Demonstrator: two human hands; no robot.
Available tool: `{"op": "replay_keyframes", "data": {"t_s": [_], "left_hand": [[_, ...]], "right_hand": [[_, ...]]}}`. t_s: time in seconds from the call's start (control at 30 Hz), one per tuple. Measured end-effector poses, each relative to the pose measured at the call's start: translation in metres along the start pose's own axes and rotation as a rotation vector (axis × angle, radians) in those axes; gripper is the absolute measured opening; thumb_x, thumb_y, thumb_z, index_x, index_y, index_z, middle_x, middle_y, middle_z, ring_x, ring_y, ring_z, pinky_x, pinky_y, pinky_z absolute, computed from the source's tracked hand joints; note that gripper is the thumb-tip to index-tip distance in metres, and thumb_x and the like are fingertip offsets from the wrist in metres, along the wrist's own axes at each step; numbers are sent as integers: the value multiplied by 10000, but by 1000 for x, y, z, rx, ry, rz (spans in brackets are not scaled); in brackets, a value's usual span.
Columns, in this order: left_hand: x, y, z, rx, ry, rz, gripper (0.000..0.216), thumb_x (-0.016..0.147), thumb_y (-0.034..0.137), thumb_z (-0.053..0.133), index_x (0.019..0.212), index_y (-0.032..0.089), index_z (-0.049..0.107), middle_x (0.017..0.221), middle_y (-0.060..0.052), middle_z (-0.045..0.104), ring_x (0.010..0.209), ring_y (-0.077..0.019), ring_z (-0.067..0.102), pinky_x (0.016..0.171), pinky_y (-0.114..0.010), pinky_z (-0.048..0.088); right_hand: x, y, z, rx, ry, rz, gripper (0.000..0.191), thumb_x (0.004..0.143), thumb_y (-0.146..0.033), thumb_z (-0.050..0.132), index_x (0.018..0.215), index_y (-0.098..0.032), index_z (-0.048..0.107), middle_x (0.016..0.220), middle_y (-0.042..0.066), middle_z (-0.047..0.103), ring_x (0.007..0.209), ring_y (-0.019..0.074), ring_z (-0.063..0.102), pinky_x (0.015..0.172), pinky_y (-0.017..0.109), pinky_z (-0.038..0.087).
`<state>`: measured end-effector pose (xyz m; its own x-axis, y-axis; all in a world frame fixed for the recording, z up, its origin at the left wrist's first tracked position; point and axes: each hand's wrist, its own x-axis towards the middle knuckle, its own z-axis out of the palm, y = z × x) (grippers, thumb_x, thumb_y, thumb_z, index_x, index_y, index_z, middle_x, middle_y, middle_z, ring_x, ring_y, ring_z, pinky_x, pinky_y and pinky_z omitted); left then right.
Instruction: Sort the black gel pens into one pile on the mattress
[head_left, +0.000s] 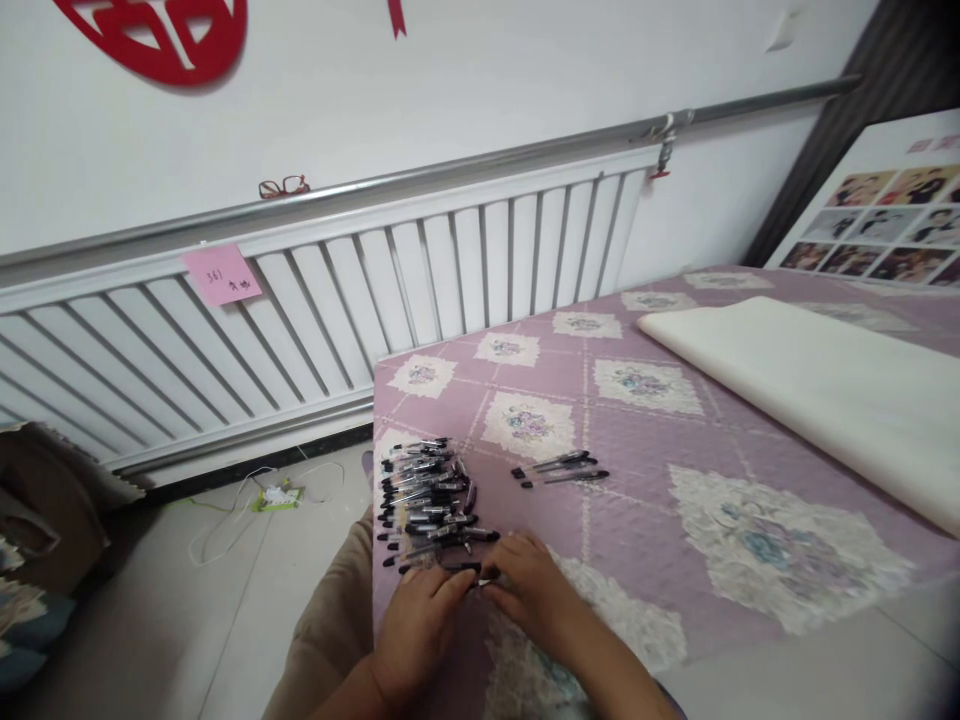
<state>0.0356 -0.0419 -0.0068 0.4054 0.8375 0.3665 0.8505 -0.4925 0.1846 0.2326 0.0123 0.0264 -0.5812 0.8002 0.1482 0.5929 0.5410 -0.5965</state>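
A heap of several black-capped clear pens [424, 500] lies near the left edge of a purple quilted bed cover [645, 440]. A small separate group of pens [561, 467] lies to its right. My left hand [416, 625] and my right hand [534, 590] meet at the near end of the heap, fingers curled together around one pen [472, 570] held between them. Fingertips of both hands touch that pen; its details are too small to tell.
A long cream roll [817, 395] lies across the bed at the right. A white slatted radiator cover [315, 300] with a pink note [220, 274] runs along the wall; glasses [283, 186] rest on its ledge. Cables lie on the floor [255, 500] at the left.
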Motion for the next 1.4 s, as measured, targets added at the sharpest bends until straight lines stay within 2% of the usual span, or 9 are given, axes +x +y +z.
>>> {"op": "replay_keyframes", "data": {"t_s": [0.2,0.27,0.43,0.7,0.8,0.97,1.13,1.23,1.4], "left_hand": [[-2,-2,1,-59,-11,-42,396,840,65,416,1157,237,579,879,-40,637,773,-191,587,663,-287,454],[-3,-2,2,-78,-18,-60,392,846,68,406,1159,232,577,893,-41,636,789,-193,583,680,-293,461],[-4,-2,2,-107,-28,-71,349,878,95,395,1136,224,592,936,-53,623,835,-203,569,727,-322,473],[1,0,-5,21,-81,-207,292,854,99,501,1035,270,653,921,-44,609,862,-230,549,736,-351,465],[2,0,-5,44,-106,-233,301,855,100,516,1049,287,650,925,-36,611,868,-230,548,746,-355,460],[0,-1,-4,6,-112,-234,363,823,87,567,1144,253,599,1020,-42,615,942,-234,541,819,-371,450],[0,-3,-2,0,-124,-216,200,853,111,566,984,243,641,961,-17,623,910,-217,546,803,-354,433],[4,-4,0,42,-96,-181,174,866,127,567,955,252,650,923,-8,619,876,-206,544,789,-344,423],[14,-7,6,88,-21,-153,141,864,130,573,911,240,647,882,-12,602,822,-199,530,737,-328,410]], "right_hand": [[-3,6,-10,48,15,-47,42,834,-252,641,836,-213,623,872,11,663,881,195,572,826,338,384],[-4,11,-14,69,42,-54,99,878,-298,586,834,-215,618,848,9,657,855,189,572,809,331,391],[-2,24,-20,-18,120,56,158,905,-305,528,833,-208,630,842,26,652,861,202,581,811,347,401],[16,5,3,-199,75,69,66,864,-237,599,869,-245,664,940,35,673,963,218,578,930,418,349],[22,3,9,-188,63,48,113,851,-223,610,946,-256,662,969,36,666,982,221,577,926,408,368],[10,25,-16,-70,89,66,180,842,-196,561,1000,-212,644,984,69,633,947,218,582,841,341,443],[-24,49,-45,105,-22,169,332,732,-177,614,1061,-221,626,1030,40,586,863,180,599,769,288,470],[-33,48,-45,63,-72,181,350,663,-102,623,995,-212,643,1032,48,582,934,197,588,816,291,449],[-25,38,-36,-40,-71,179,141,716,-88,575,786,-202,620,891,30,610,859,187,583,747,277,424]]}}
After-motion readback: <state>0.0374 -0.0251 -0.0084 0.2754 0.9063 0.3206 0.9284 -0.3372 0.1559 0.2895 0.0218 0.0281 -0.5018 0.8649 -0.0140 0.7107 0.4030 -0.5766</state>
